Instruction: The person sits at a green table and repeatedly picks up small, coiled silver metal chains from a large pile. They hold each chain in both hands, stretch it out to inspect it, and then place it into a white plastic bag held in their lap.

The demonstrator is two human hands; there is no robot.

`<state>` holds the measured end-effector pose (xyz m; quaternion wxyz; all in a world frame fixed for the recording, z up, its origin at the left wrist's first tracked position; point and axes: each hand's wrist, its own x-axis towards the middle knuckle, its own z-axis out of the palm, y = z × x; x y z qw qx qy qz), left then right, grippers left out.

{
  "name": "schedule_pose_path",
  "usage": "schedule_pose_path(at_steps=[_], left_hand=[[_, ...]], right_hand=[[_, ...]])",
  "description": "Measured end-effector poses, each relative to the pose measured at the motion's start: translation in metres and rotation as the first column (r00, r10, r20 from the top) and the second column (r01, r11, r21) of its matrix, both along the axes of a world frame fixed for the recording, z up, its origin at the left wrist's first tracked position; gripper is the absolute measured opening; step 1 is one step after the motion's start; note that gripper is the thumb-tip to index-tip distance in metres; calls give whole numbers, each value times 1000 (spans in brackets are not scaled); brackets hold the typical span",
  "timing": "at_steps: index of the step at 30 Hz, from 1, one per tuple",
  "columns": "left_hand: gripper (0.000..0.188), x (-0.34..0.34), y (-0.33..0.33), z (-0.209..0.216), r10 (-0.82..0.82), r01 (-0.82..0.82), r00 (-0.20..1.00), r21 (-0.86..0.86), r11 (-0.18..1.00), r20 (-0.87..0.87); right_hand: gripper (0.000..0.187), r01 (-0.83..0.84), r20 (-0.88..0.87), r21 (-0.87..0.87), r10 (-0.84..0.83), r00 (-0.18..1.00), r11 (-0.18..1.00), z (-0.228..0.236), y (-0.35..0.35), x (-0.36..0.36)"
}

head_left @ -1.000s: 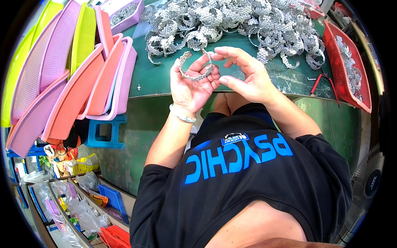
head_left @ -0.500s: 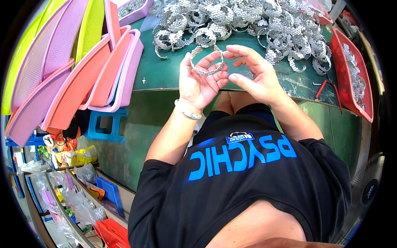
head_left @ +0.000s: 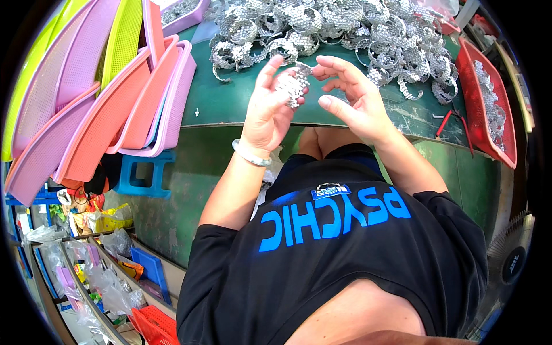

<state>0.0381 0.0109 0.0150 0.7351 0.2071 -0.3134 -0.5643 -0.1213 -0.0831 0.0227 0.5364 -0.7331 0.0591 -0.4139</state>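
A silver metal-link bracelet [head_left: 294, 86] rests against the fingers of my left hand [head_left: 268, 112], which is closed on it above the table's front edge. The band is curled and turned so that its broad scaly face shows. Beside it, my right hand [head_left: 359, 103] has its fingers bent and its thumb held apart. Its fingertips come close to the bracelet's upper end; I cannot tell whether they touch. Just beyond both hands lies a heap of similar curled silver bands [head_left: 345, 29] on the green table [head_left: 224, 100].
Stacked purple, orange and lime plastic baskets [head_left: 109, 115] crowd the left. A red basket [head_left: 468, 75] holding silver bands stands at the table's right end, with red-handled pliers [head_left: 444, 122] beside it. A blue stool [head_left: 146, 175] is below the baskets, and a fan [head_left: 512, 259] is at lower right.
My left hand has turned the bracelet from a ring seen through its opening to its broad face. The left wrist has shifted slightly left; the right hand has hardly moved.
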Motion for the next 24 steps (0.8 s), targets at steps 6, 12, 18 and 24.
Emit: schedule_pose_path(at_steps=[6,12,18,24], left_hand=[[91,-10,2,10,395,-340,647,-217,915,652],[100,-10,1,5,489,-374,466,-336,864,737],[103,-9,3,4,513,-410,401,-351,842,759],[101,-9,0,3,479,-373,512,-317,872,713]], right_hand=[[62,-45,-9,82,46,999,996,0,0,2],[62,-63,-21,117,66,998,991,-2,-4,1],[61,-70,-12,136,72,997,988,-2,-4,1],[59,-54,-9,155,56,998,986,-1,-4,0]])
